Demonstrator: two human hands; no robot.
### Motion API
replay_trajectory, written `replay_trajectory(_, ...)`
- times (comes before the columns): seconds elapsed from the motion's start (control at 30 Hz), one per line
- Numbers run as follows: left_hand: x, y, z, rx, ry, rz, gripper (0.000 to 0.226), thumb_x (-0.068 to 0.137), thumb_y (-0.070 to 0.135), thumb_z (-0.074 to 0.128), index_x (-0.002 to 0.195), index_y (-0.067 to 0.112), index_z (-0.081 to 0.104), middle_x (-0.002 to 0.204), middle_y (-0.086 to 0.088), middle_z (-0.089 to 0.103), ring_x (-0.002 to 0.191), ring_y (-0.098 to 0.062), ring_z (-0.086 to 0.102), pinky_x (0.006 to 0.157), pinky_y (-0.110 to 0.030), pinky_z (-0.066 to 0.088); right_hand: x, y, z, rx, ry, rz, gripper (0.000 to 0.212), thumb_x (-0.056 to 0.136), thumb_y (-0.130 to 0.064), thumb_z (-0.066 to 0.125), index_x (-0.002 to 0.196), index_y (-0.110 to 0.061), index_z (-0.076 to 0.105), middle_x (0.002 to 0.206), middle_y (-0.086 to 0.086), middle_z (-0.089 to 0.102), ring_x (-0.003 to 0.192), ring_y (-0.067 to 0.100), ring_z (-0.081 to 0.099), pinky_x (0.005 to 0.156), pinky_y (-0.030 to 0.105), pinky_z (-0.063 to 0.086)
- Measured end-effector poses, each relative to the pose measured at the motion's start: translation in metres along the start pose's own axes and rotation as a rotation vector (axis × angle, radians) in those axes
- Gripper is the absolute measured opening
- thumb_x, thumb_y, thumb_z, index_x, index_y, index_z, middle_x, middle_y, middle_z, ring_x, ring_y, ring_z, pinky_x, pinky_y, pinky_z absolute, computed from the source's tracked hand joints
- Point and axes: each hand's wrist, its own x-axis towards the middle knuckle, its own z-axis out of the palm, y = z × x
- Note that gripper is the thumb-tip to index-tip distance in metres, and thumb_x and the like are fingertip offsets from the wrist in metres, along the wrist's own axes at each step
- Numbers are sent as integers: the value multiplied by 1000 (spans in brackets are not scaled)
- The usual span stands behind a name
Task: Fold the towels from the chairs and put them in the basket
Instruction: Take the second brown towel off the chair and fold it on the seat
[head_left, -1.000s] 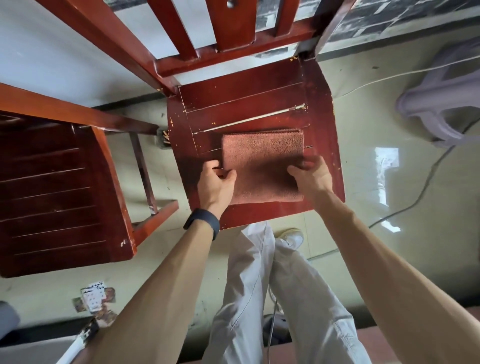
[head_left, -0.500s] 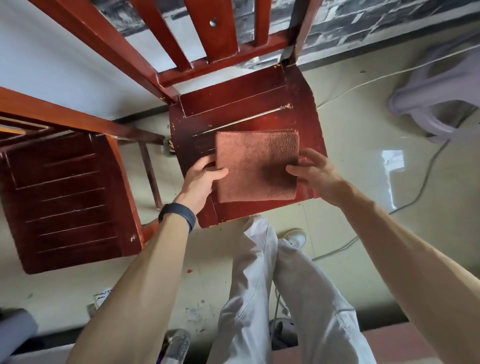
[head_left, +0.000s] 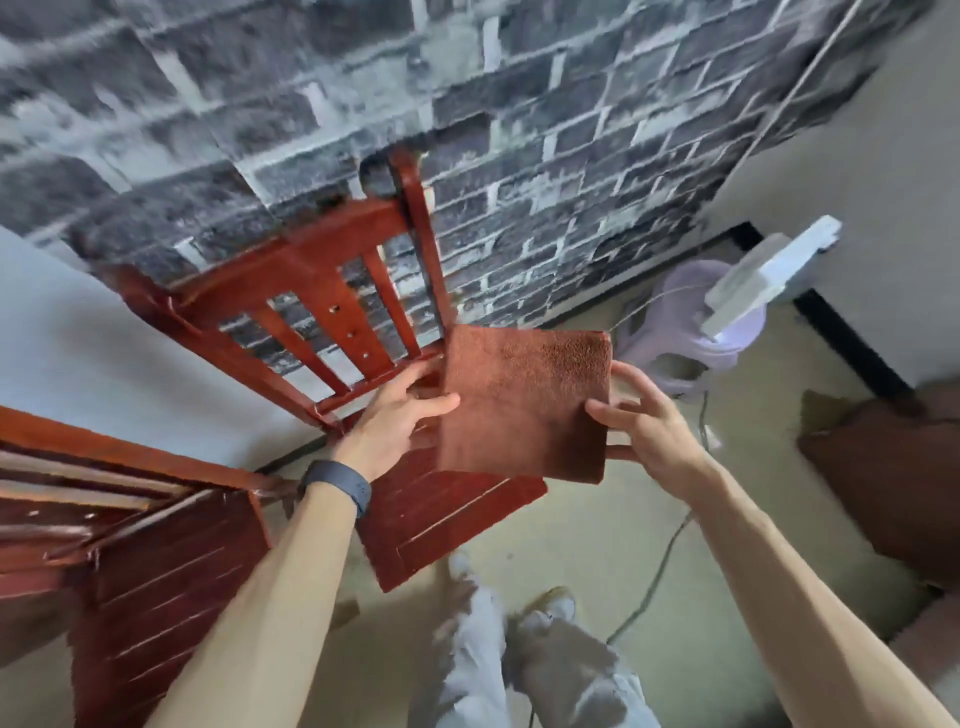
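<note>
Now the folded brown towel is held in the air between both hands. The left hand pinches its left edge, thumb on top. The right hand grips the right edge, fingers loosely spread. The chair seat lies just below them.

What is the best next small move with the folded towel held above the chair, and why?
Probably carry the folded towel sideways, away from the chair seat, level, toward the basket. It looks fully folded and hangs clear of the seat, with the left hand and right hand gripping opposite edges. I cannot pick out the basket with certainty in this blurred view.
</note>
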Motion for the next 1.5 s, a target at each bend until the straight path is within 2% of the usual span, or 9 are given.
replay_trajectory(0.1, -7, 57, 46, 53, -126, 66, 55, 86, 10, 74, 135, 26, 55, 120, -9, 71, 113, -32, 67, 93, -53, 54, -51, -46, -29, 23, 112, -131, 45, 92, -5, 69, 115, -44, 66, 77, -4, 68, 82, 11, 72, 63, 32, 59)
replay_trajectory(0.17, -9, 90, 79, 84, -195, 91, 61, 84, 8, 75, 139, 22, 50, 120, -11, 71, 111, -32, 68, 93, -53, 53, -83, -70, -50, 48, 206, -208, 46, 92, -5, 69, 116, -44, 67, 83, 0, 68, 84, 14, 72, 65, 34, 59)
replay_trajectory(0.4, -16, 172, 215, 286, -540, 211, 44, 85, 6, 73, 121, 30, 64, 107, -11, 74, 99, -30, 72, 76, -47, 60, -195, -100, -111, 131, 574, -399, 46, 92, -5, 69, 118, -43, 66, 91, 6, 72, 85, 20, 75, 64, 39, 61)
replay_trajectory(0.67, -57, 193, 362, 446, -853, 296, 44, 87, 3, 72, 126, 22, 61, 102, -9, 73, 88, -25, 71, 79, -50, 60, -302, -76, -160, 270, 926, -512, 38, 90, -12, 72, 119, -37, 66, 101, 10, 76, 90, 21, 75, 63, 38, 60)
replay_trajectory(0.77, -65, 191, 407, 495, -943, 309, 40, 87, 5, 72, 122, 23, 63, 90, 1, 76, 80, -16, 73, 62, -37, 60, -325, -64, -177, 326, 1006, -534, 36, 90, -13, 71, 118, -35, 66, 102, 10, 76, 91, 22, 75, 64, 40, 60)
replay_trajectory(0.83, -66, 188, 433, 521, -967, 305, 38, 87, 7, 73, 120, 25, 64, 86, 5, 76, 74, -14, 73, 58, -31, 58, -334, -59, -190, 354, 1045, -543, 36, 91, -13, 71, 118, -35, 66, 104, 12, 75, 93, 24, 75, 67, 45, 61)
replay_trajectory(0.93, -61, 180, 477, 539, -995, 290, 37, 88, 8, 72, 120, 25, 65, 94, -1, 76, 82, -22, 73, 66, -39, 61, -342, -55, -220, 396, 1098, -553, 37, 91, -13, 71, 120, -36, 66, 106, 13, 75, 94, 24, 75, 67, 45, 60)
replay_trajectory(1.2, -20, 158, 609, 557, -1010, 218, 38, 88, 8, 72, 123, 21, 64, 110, -12, 73, 93, -26, 72, 72, -42, 61, -336, -42, -340, 471, 1164, -526, 37, 92, -17, 71, 114, -45, 67, 115, 16, 70, 104, 26, 72, 69, 44, 61)
replay_trajectory(1.5, 40, 128, 734, 629, -948, 89, 32, 89, 9, 72, 116, 24, 67, 101, -6, 76, 87, -17, 73, 66, -35, 58, -312, -27, -479, 540, 1146, -362, 35, 93, -13, 69, 99, -48, 71, 114, 17, 68, 96, 22, 72, 65, 42, 61)
